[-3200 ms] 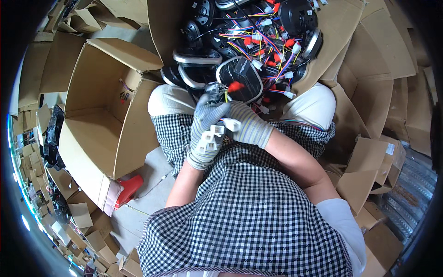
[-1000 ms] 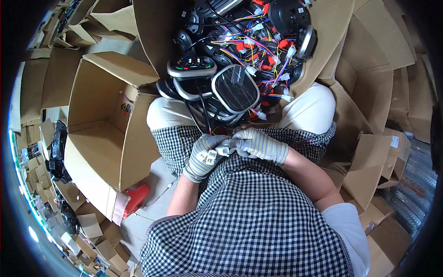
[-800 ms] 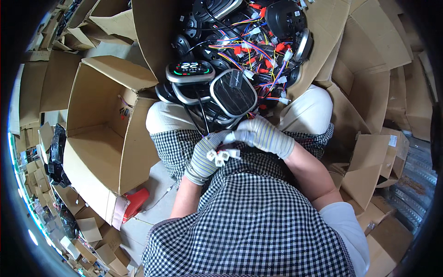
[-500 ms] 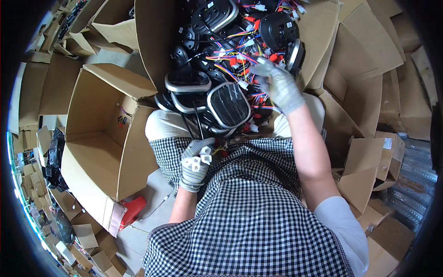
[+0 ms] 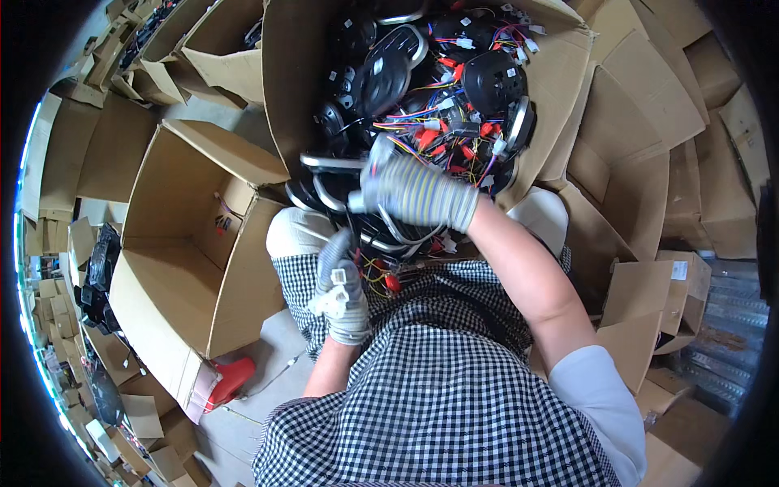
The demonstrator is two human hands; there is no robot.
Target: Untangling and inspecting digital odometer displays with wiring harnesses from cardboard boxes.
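At your left, an open cardboard box (image 5: pixel 174 276); ahead, a carton (image 5: pixel 560 81) of black display units (image 5: pixel 493 81) and wire harnesses (image 5: pixel 406 126). Your left hand's (image 5: pixel 349 299) fingers clamp white connectors (image 5: pixel 330 303) above your lap; your blurred right hand (image 5: pixel 418 193) crosses the nearest units, finger state unclear. Rightward, more boxes (image 5: pixel 633 105).

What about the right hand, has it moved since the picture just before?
Yes. The right hand has moved left, closer to the open cardboard box at the left, and a little nearer the person's body.
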